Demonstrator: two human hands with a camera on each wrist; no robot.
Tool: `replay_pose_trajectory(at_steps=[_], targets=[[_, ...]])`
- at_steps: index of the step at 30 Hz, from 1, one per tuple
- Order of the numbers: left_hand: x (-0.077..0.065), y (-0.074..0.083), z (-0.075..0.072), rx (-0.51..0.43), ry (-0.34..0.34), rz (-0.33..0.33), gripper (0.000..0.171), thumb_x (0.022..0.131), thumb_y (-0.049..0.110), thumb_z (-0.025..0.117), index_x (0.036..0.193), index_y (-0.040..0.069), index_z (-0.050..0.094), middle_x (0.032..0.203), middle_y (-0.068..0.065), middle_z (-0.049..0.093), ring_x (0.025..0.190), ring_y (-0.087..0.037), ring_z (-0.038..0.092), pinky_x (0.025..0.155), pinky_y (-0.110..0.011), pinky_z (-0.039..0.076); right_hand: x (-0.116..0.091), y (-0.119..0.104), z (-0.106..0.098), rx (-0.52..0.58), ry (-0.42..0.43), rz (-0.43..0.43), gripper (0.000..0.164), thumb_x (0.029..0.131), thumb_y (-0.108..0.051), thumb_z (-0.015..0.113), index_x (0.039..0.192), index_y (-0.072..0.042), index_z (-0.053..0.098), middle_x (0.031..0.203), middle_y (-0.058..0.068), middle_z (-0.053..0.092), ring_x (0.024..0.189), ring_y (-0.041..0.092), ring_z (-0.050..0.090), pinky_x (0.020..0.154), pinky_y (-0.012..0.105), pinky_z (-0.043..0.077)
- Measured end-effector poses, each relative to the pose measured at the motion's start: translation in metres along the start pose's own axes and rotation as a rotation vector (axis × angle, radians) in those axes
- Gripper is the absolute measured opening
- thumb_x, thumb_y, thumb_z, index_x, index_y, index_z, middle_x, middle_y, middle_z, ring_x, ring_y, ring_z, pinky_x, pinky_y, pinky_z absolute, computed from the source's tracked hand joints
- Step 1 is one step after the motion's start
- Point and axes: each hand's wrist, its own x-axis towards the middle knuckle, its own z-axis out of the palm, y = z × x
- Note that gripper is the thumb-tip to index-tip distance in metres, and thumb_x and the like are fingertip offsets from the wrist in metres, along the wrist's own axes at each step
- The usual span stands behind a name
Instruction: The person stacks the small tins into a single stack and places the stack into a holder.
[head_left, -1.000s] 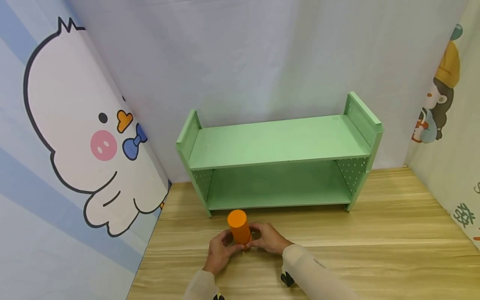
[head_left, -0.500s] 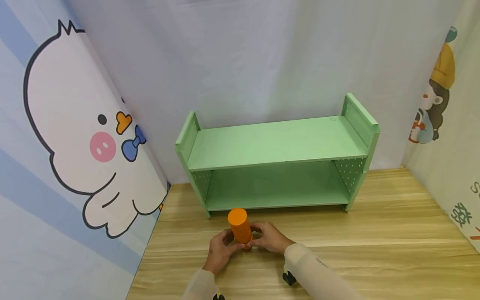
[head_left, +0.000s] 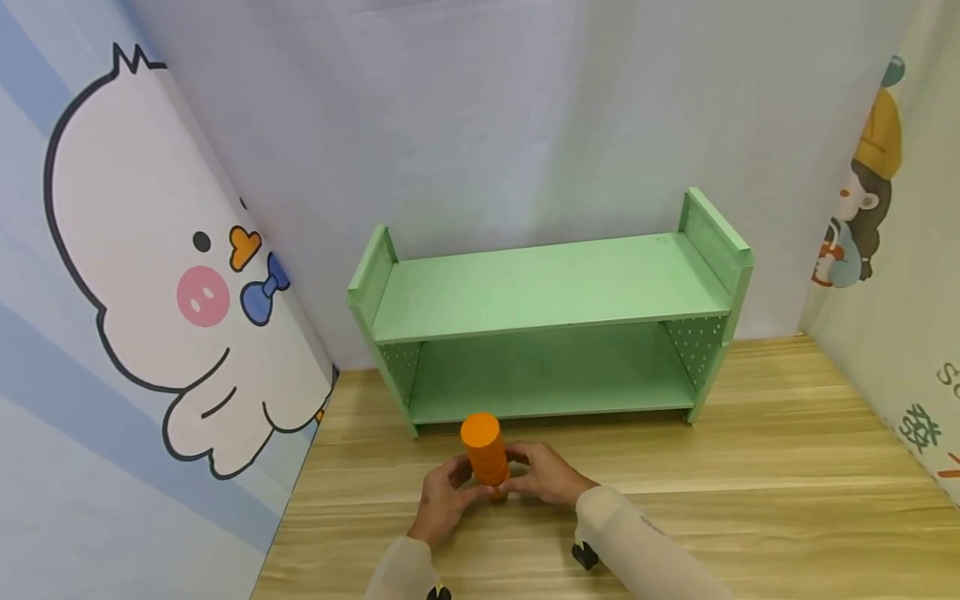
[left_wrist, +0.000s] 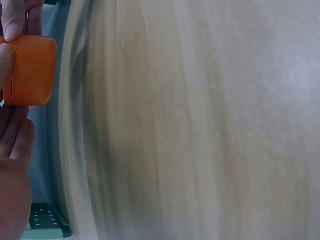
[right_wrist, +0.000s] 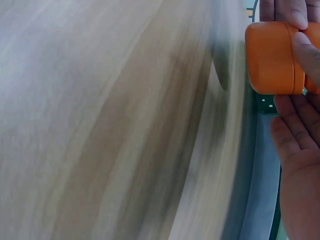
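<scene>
Cylinder (head_left: pixel 485 452), smooth, orange, flat-topped

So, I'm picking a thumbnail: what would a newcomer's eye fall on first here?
Probably the big white cartoon bird on the curtain at the picture's left. Next, the bright orange cylinder, low near the centre, held between the person's left grip and right grip. Behind it, the pale green shelf stands on the wooden table.

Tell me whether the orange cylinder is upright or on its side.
Upright: the orange cylinder shows its round top facing up between left hand and right hand.
</scene>
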Motion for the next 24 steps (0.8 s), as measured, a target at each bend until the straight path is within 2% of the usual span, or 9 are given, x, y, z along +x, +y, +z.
replay_pose_trajectory(at_steps=[5,7,12,14,18,24], targets=[[0.003,0.0,0.002,0.016,-0.006,0.109,0.054,0.078,0.019,0.087,0.119,-0.009,0.066,0.118,-0.025,0.068,0.107,-0.039,0.067,0.091,-0.044,0.058,-0.004,0.0,-0.006,-0.019,0.013,0.002,0.052,0.086,-0.013,0.08,0.133,-0.001,0.06,0.135,0.014,0.061,0.125,0.034,0.056,0.11,0.054,0.041],[0.004,0.002,0.004,0.025,-0.007,0.119,0.055,0.078,0.022,0.086,0.119,-0.009,0.066,0.117,-0.025,0.068,0.106,-0.038,0.067,0.09,-0.044,0.058,-0.005,0.0,-0.008,-0.018,0.016,0.009,0.052,0.087,-0.014,0.08,0.134,-0.001,0.06,0.135,0.014,0.061,0.126,0.034,0.056,0.11,0.055,0.041],[0.006,0.01,0.007,0.004,-0.024,0.019,0.054,0.078,0.017,0.086,0.122,-0.006,0.065,0.122,-0.022,0.067,0.111,-0.038,0.065,0.095,-0.046,0.055,-0.008,-0.002,-0.014,-0.026,0.03,-0.002,0.052,0.086,-0.015,0.08,0.133,-0.002,0.061,0.134,0.014,0.062,0.124,0.034,0.057,0.11,0.056,0.04],[0.007,0.013,0.009,0.002,-0.027,-0.001,0.054,0.078,0.014,0.086,0.123,-0.005,0.065,0.123,-0.022,0.066,0.112,-0.038,0.065,0.096,-0.046,0.055,-0.01,-0.004,-0.017,-0.03,0.039,-0.012,0.052,0.086,-0.016,0.081,0.132,-0.002,0.061,0.133,0.014,0.062,0.124,0.034,0.057,0.11,0.056,0.041],[0.011,0.019,0.011,0.008,-0.035,0.024,0.051,0.078,0.011,0.085,0.123,-0.004,0.066,0.123,-0.021,0.067,0.112,-0.037,0.065,0.096,-0.048,0.054,-0.014,-0.007,-0.023,-0.029,0.048,-0.009,0.053,0.086,-0.019,0.081,0.133,-0.004,0.061,0.135,0.012,0.062,0.126,0.035,0.056,0.109,0.057,0.041],[0.015,0.028,0.013,0.022,-0.074,0.031,0.051,0.08,0.016,0.084,0.125,-0.001,0.065,0.124,-0.017,0.067,0.115,-0.034,0.064,0.098,-0.045,0.054,-0.019,-0.012,-0.032,-0.031,0.057,-0.013,0.055,0.086,-0.022,0.081,0.134,-0.004,0.061,0.135,0.012,0.062,0.126,0.035,0.055,0.108,0.056,0.043]])
